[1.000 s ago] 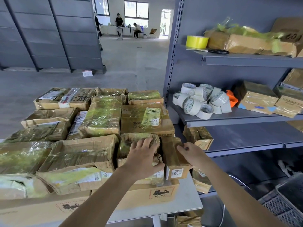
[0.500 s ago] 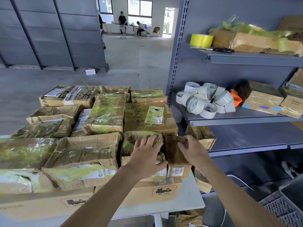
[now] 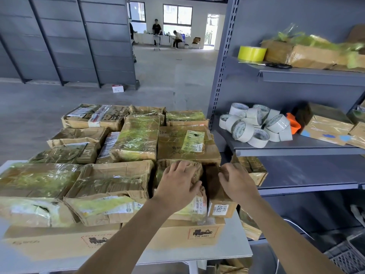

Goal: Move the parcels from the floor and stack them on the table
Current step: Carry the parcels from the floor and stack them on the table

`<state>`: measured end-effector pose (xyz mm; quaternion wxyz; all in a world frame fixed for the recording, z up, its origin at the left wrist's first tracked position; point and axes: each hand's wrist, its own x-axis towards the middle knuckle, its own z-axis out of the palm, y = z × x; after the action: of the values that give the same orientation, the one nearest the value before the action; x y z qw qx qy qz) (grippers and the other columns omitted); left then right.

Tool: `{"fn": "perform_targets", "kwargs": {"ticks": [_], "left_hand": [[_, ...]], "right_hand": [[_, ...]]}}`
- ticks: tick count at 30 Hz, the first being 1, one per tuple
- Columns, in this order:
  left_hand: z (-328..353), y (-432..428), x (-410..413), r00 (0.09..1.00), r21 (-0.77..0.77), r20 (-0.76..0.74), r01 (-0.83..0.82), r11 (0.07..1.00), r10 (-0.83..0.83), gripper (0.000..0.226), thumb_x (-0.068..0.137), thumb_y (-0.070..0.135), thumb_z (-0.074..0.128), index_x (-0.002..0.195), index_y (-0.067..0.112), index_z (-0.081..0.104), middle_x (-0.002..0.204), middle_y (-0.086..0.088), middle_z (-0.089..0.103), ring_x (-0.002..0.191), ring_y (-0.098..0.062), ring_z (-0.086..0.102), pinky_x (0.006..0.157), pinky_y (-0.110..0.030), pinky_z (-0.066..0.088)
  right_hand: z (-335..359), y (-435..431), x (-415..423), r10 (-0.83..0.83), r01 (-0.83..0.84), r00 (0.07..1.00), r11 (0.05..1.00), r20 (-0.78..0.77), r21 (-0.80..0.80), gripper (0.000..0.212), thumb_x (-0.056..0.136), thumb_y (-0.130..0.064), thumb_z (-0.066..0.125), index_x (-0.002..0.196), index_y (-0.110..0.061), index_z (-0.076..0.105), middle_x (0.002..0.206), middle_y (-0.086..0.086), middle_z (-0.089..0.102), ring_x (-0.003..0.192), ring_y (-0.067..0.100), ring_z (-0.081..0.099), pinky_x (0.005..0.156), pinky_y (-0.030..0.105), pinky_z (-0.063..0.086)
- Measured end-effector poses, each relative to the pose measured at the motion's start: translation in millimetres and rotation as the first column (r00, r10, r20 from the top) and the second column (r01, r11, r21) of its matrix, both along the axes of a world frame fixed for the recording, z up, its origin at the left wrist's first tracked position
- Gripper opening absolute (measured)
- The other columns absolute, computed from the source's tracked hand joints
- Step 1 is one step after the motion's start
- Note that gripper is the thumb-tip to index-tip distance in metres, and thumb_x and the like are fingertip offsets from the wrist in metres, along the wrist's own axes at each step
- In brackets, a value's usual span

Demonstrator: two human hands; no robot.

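Parcel, narrow, brown [image 3: 212,186], white label reading 6767 on its near end: stands in the front row of the stack at the right edge of the counter [image 3: 237,252], on top of a flat carton [image 3: 158,237]. Right hand [image 3: 237,182]: fingers [image 3: 224,173] curled over the parcel's far end, grasping it. Left hand [image 3: 177,184]: laid flat, fingers spread and released, on the tape-wrapped parcel [image 3: 162,171] just beside it to the left; grasps nothing.

Other parcels [image 3: 136,139]: brown card under clear and yellowish tape, packed edge to edge over the rest of the counter.

Grey shelving [image 3: 296,150], just right of the counter: heap of white tape rolls [image 3: 254,125] on the middle shelf with boxes [image 3: 325,129] beside it; yellow tape roll [image 3: 251,53] and scissors [image 3: 278,65] on the shelf above. Plastic crate [image 3: 347,260], floor, lower right.
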<state>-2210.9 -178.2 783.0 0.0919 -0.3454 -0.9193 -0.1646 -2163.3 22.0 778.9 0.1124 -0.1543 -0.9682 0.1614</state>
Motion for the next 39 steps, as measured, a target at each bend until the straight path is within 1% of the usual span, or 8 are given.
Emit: {"fn": "perform_targets", "kwargs": {"ticks": [5,13,15,19,22,27,32,39], "left_hand": [[14.8,-15.7,-0.9,0.995,0.039,0.015,-0.099,0.994,0.099,0.041,0.095,0.044,0.042,0.128,0.022,0.05,0.133,-0.001,0.044,0.126,-0.021,0.038,0.104,-0.039,0.039],[35.7,-37.8,10.4,0.956,0.054,0.06,-0.289,0.956,0.286,0.035,0.094,0.035,0.045,0.124,0.018,0.051,0.129,-0.003,0.046,0.122,-0.023,0.041,0.1,-0.043,0.042],[35.1,-40.7,16.1,0.938,0.033,0.072,-0.343,0.939,0.34,0.035,0.094,0.034,0.045,0.124,0.017,0.05,0.131,-0.004,0.043,0.124,-0.025,0.04,0.101,-0.044,0.042],[28.1,-46.5,25.8,0.886,-0.011,0.103,-0.454,0.891,0.452,0.043,0.094,0.038,0.045,0.133,0.021,0.045,0.139,-0.004,0.037,0.131,-0.026,0.032,0.103,-0.044,0.04],[21.2,-53.2,30.2,0.857,-0.075,0.112,-0.497,0.865,0.502,0.046,0.095,0.042,0.043,0.135,0.02,0.042,0.139,-0.006,0.036,0.133,-0.026,0.03,0.103,-0.043,0.038],[13.9,-67.6,33.5,0.869,-0.142,0.14,-0.456,0.878,0.474,0.049,0.094,0.052,0.038,0.133,0.022,0.043,0.135,-0.006,0.039,0.13,-0.027,0.033,0.105,-0.04,0.033],[6.0,-85.4,32.9,0.95,-0.277,0.066,-0.277,0.92,0.305,0.055,0.093,0.056,0.035,0.142,0.031,0.034,0.141,-0.002,0.036,0.133,-0.025,0.032,0.111,-0.04,0.023],[-1.1,-93.0,34.4,0.977,-0.329,-0.004,-0.204,0.922,0.214,0.045,0.094,0.049,0.039,0.135,0.031,0.041,0.142,-0.011,0.033,0.133,-0.031,0.03,0.112,-0.048,0.018]], "right_hand": [[15.4,-20.2,-6.2,0.095,-0.097,0.992,0.995,-0.08,-0.015,0.028,0.097,-0.037,0.048,0.114,-0.015,0.055,0.107,0.002,0.054,0.107,0.025,0.052,0.077,0.036,0.047],[35.0,-38.3,-9.4,0.275,-0.297,0.947,0.947,-0.167,-0.122,0.031,0.099,-0.037,0.048,0.124,-0.019,0.056,0.117,0.0,0.059,0.11,0.02,0.055,0.086,0.038,0.05],[36.0,-41.7,-7.4,0.317,-0.336,0.935,0.934,-0.155,-0.118,0.031,0.099,-0.038,0.048,0.123,-0.021,0.056,0.114,-0.002,0.059,0.102,0.018,0.058,0.081,0.04,0.052],[31.0,-45.1,-3.5,0.408,-0.414,0.909,0.907,-0.085,-0.079,0.035,0.099,-0.043,0.046,0.124,-0.022,0.056,0.111,-0.004,0.057,0.082,0.006,0.053,0.06,0.018,0.036],[27.3,-45.9,-1.7,0.398,-0.396,0.917,0.915,0.011,-0.076,0.038,0.098,-0.047,0.043,0.127,-0.025,0.054,0.124,-0.002,0.052,0.1,0.013,0.051,0.07,0.026,0.039],[19.7,-48.3,2.2,0.349,-0.342,0.926,0.937,0.141,-0.072,0.04,0.098,-0.052,0.037,0.127,-0.026,0.05,0.119,0.002,0.049,0.091,0.019,0.052,0.068,0.032,0.037],[12.5,-54.1,3.3,0.284,-0.278,0.921,0.959,0.268,-0.061,0.05,0.097,-0.058,0.032,0.135,-0.027,0.042,0.128,0.005,0.045,0.107,0.026,0.052,0.078,0.037,0.043],[18.8,-65.1,6.9,0.218,-0.209,0.956,0.976,0.195,-0.068,0.036,0.1,-0.041,0.042,0.115,-0.012,0.057,0.122,0.008,0.049,0.112,0.024,0.048,0.093,0.038,0.043]]}}
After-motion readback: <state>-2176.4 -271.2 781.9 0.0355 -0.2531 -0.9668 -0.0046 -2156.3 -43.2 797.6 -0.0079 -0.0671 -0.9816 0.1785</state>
